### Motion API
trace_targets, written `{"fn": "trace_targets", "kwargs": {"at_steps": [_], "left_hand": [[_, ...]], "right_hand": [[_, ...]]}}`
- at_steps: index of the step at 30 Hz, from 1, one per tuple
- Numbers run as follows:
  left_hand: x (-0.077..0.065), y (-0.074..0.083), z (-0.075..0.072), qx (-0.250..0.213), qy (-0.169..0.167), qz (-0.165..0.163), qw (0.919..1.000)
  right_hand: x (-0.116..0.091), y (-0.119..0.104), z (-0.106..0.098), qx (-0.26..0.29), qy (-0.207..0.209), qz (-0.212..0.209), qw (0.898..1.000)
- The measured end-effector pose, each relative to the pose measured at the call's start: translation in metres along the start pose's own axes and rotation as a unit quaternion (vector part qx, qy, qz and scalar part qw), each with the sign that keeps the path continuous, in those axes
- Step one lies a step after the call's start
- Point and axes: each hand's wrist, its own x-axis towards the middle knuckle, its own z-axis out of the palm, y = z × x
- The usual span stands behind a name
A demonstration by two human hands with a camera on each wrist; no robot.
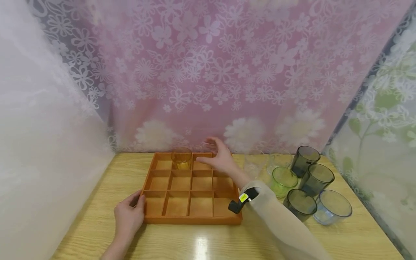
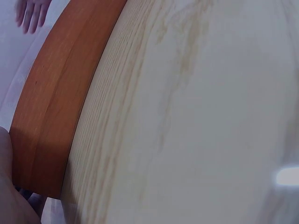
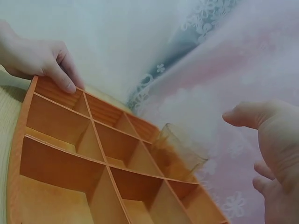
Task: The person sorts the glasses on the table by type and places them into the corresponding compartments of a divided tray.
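Observation:
An orange-brown wooden divided tray lies on the table. My left hand grips its left wall near the front corner, the thumb over the rim, as the right wrist view also shows. In the back row, second compartment from the left, stands an amber glass. My right hand is just right of that glass, over the back of the tray, with its fingers spread and nothing in them. The right wrist view shows a gap between the right thumb and the amber glass.
On the table's right side stand a green glass, three dark grey glasses, a pale blue glass and two clear glasses at the back, partly behind the right arm. Floral curtains hang behind the table.

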Motion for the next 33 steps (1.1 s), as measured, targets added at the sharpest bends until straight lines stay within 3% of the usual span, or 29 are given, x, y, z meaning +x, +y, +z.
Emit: {"fn": "trace_targets", "kwargs": {"at_steps": [8, 17, 22, 33], "left_hand": [[0.001, 0.002, 0.004, -0.002, 0.003, 0.001, 1.0000], [0.000, 0.000, 0.003, 0.005, 0.009, 0.003, 0.9999], [0.000, -0.001, 0.002, 0.008, 0.014, 0.005, 0.9998], [0.000, 0.003, 0.003, 0.009, 0.012, 0.006, 0.9999]], "right_hand": [[-0.021, -0.012, -0.031, 0.000, 0.005, -0.034, 0.999], [-0.062, -0.041, -0.065, -0.023, 0.001, -0.068, 0.997], [-0.082, -0.044, -0.085, -0.045, 0.010, -0.089, 0.995], [-0.122, -0.046, -0.125, -0.087, 0.040, -0.076, 0.992]]}}
